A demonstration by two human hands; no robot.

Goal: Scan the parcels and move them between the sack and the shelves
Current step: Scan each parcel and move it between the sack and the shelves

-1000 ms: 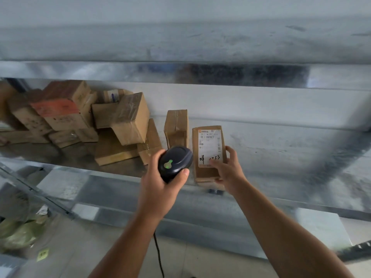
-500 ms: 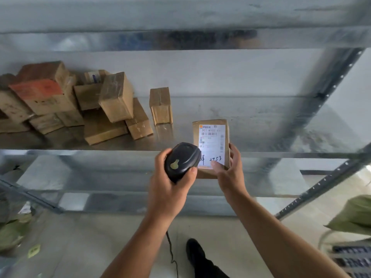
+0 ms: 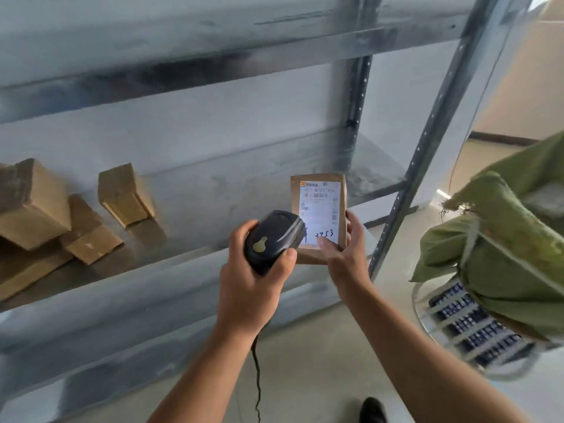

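Note:
My left hand (image 3: 248, 285) grips a black corded barcode scanner (image 3: 271, 239) with a yellow-green button on top. Its head sits right against the lower left of a small brown cardboard parcel (image 3: 343, 209). That parcel carries a white shipping label with a barcode and handwritten digits. My right hand (image 3: 343, 257) holds the parcel upright from below, thumb on the label, in front of the metal shelf's edge (image 3: 183, 264). A green woven sack (image 3: 503, 254) hangs open at the right.
Several brown cardboard boxes (image 3: 122, 193) lie on the metal shelf at the left. A perforated shelf upright (image 3: 427, 141) runs diagonally between parcel and sack. Under the sack is a round wire frame with a printed bag (image 3: 467, 328). A dark shoe (image 3: 372, 410) shows on the floor.
The view has swung right: the boxes slid left and the green sack came into view. The parcel came off the shelf and is now held in the air beside the scanner.

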